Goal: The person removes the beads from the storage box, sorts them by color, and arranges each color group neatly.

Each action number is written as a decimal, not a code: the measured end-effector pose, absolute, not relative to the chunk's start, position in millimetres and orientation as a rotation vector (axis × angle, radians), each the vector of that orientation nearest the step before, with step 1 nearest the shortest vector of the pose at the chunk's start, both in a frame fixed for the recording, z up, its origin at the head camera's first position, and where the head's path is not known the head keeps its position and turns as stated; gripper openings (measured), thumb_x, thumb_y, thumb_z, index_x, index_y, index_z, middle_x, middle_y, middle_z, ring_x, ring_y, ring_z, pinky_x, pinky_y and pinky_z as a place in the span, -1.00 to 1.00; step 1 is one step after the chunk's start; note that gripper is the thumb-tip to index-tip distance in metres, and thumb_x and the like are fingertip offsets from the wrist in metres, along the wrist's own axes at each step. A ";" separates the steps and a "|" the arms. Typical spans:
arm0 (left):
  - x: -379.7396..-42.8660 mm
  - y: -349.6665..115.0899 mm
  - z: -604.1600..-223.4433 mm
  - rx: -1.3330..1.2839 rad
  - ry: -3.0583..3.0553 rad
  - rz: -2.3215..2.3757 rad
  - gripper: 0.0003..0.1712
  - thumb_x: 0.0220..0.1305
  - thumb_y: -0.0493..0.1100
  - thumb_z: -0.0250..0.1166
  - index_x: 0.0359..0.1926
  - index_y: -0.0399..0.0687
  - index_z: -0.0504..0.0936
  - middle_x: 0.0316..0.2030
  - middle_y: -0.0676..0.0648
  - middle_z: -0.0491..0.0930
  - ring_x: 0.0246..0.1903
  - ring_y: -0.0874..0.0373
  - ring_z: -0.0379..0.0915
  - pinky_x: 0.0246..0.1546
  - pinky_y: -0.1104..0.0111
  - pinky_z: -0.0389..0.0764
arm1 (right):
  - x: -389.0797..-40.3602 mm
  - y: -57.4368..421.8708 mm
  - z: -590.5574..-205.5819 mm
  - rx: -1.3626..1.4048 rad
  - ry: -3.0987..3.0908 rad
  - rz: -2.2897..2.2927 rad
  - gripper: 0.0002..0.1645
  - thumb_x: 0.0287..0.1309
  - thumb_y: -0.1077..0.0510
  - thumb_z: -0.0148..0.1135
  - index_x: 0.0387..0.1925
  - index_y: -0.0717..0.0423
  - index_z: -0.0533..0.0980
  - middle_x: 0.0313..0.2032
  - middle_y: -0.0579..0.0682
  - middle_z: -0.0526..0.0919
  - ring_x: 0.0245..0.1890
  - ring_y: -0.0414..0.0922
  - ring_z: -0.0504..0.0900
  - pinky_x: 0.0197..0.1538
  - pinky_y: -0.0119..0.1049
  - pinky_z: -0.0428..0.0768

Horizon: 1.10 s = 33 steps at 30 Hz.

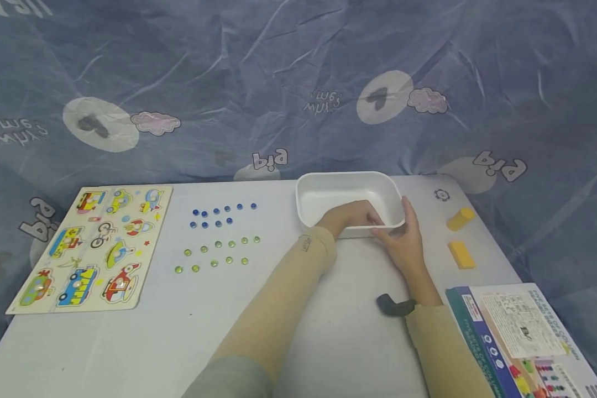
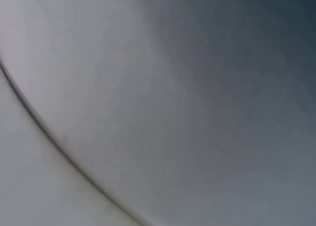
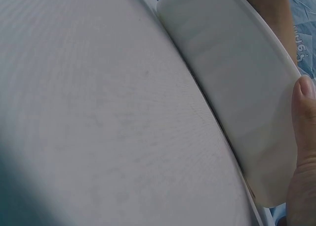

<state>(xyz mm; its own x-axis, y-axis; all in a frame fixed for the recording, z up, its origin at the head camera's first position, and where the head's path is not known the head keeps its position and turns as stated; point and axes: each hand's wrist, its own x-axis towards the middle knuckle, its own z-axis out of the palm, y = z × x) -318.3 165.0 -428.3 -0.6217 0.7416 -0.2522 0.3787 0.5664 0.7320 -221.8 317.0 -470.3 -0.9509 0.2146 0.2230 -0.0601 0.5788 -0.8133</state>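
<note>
A white plastic tub (image 1: 305,193) stands at the far edge of the white table. Over its front rim reaches my left hand (image 1: 352,214), fingers bent down inside near the front right; the fingertips are hidden, so whether they pinch anything cannot be told. My right hand (image 1: 407,243) grips the tub's front right corner, thumb on the front rim and fingers along the right side. In the right wrist view the thumb (image 3: 305,122) presses the rim above the smooth outer wall. The left wrist view is a blurred pale surface crossed by a dark curved line.
Left of the tub lie rows of blue beads (image 1: 228,209) and green beads (image 1: 218,244). A wooden vehicle puzzle board (image 1: 151,243) lies far left. On the right are a yellow cylinder (image 1: 460,219), a yellow block (image 1: 461,255) and a printed box (image 1: 522,326). Patterned blue cloth (image 1: 298,83) hangs behind.
</note>
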 end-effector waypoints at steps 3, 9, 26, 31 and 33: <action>-319.2 164.5 -429.0 0.886 2.242 0.877 -0.68 -0.06 0.17 0.39 -0.22 0.30 0.73 -0.26 0.23 0.71 -0.24 0.37 0.56 -0.01 0.50 0.51 | -223.1 316.4 -470.5 -0.123 -2.511 1.315 0.27 -0.14 -0.11 0.48 0.45 -0.36 -0.15 0.46 -0.18 0.01 0.48 -0.07 -0.01 0.49 -0.05 -0.07; -319.6 164.6 -427.1 0.877 2.219 0.845 -0.70 -0.06 0.20 0.36 -0.23 0.37 0.72 -0.24 0.28 0.69 -0.20 0.37 0.54 0.05 0.48 0.47 | -223.0 315.6 -470.1 -0.149 -2.514 1.304 0.28 -0.16 -0.15 0.49 0.45 -0.39 -0.16 0.46 -0.21 0.02 0.48 -0.09 0.00 0.49 -0.04 -0.06; -313.4 164.8 -413.7 0.939 2.510 0.919 -0.76 0.22 -0.04 0.28 -0.08 0.10 0.61 -0.21 0.13 0.59 -0.18 0.30 0.48 -0.07 0.51 0.47 | -222.0 317.5 -471.3 -0.147 -2.547 1.314 0.28 -0.13 -0.13 0.48 0.46 -0.35 -0.18 0.48 -0.14 -0.09 0.50 -0.05 -0.10 0.49 -0.01 -0.10; -302.0 162.9 -389.2 0.981 2.585 1.004 -0.75 0.22 0.09 0.26 -0.15 0.12 0.61 -0.45 0.11 0.41 -0.43 0.29 0.30 -0.38 0.54 0.36 | -223.2 320.1 -472.2 -0.114 -2.525 1.313 0.26 -0.12 -0.08 0.48 0.46 -0.31 -0.15 0.48 -0.12 -0.07 0.49 -0.05 -0.09 0.49 0.00 -0.08; -295.9 160.1 -376.1 1.021 2.593 1.066 -0.76 0.22 0.12 0.25 -0.20 0.13 0.62 -0.46 0.11 0.39 -0.44 0.30 0.29 -0.40 0.54 0.34 | -223.4 320.8 -472.0 -0.104 -2.522 1.315 0.25 -0.10 -0.07 0.47 0.46 -0.29 -0.15 0.48 -0.11 -0.07 0.49 -0.04 -0.09 0.49 0.01 -0.09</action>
